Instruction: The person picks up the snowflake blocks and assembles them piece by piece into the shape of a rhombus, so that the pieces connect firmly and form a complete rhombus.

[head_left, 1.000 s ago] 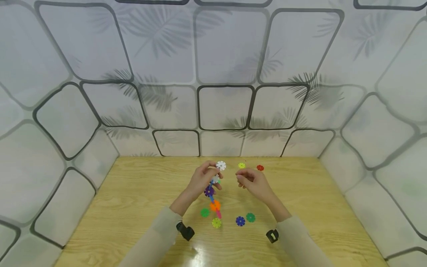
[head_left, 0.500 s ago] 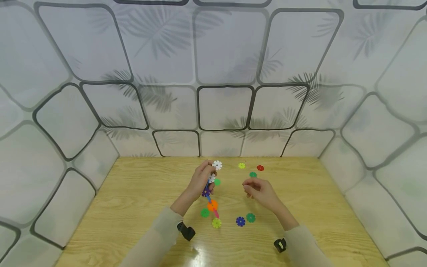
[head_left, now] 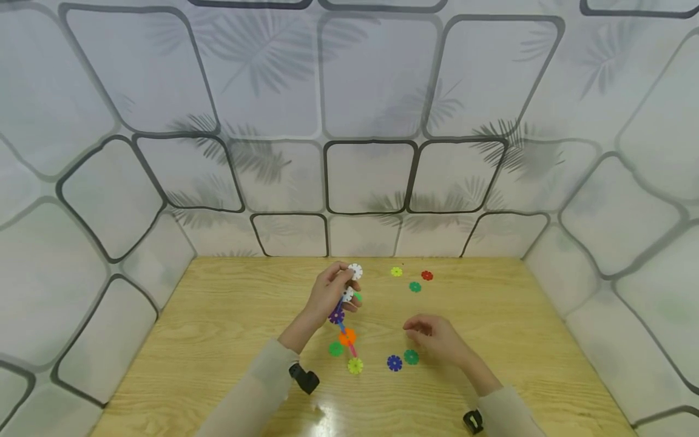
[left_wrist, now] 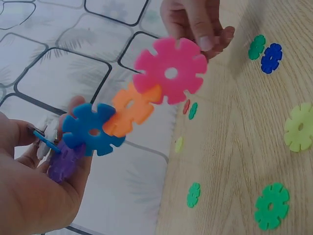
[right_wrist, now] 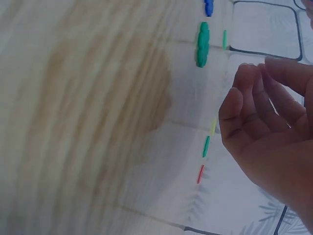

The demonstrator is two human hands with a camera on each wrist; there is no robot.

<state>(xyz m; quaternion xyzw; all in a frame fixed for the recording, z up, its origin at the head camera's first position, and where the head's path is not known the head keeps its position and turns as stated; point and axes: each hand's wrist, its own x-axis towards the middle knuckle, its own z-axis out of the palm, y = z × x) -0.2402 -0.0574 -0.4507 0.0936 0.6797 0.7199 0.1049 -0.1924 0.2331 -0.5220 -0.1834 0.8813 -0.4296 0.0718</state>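
Note:
My left hand [head_left: 324, 294] pinches a chain of notched plastic snowflake discs. Two white discs [head_left: 355, 271] are at its upper end, by the fingertips. Below them in the left wrist view come a purple disc [left_wrist: 64, 161], a blue disc [left_wrist: 93, 129], an orange disc [left_wrist: 128, 111] and a pink disc [left_wrist: 171, 71] at the free end. My right hand [head_left: 437, 340] hovers over the table with loosely bent fingers and holds nothing. Nearest to it are a teal-green disc [head_left: 411, 357] and a dark blue disc [head_left: 394, 363].
Loose discs lie on the wooden table [head_left: 218, 364]: a green disc [head_left: 335, 348] and a yellow-green disc [head_left: 355, 365] near the chain. Farther back are a yellow disc [head_left: 396, 271], a red disc [head_left: 427, 275] and another green disc [head_left: 415, 287]. Patterned cloth walls [head_left: 371, 176] surround the table.
My right hand has moved away from the left, rightward and toward the near side, uncovering a green disc at the back. The left hand has barely shifted and still holds the chain.

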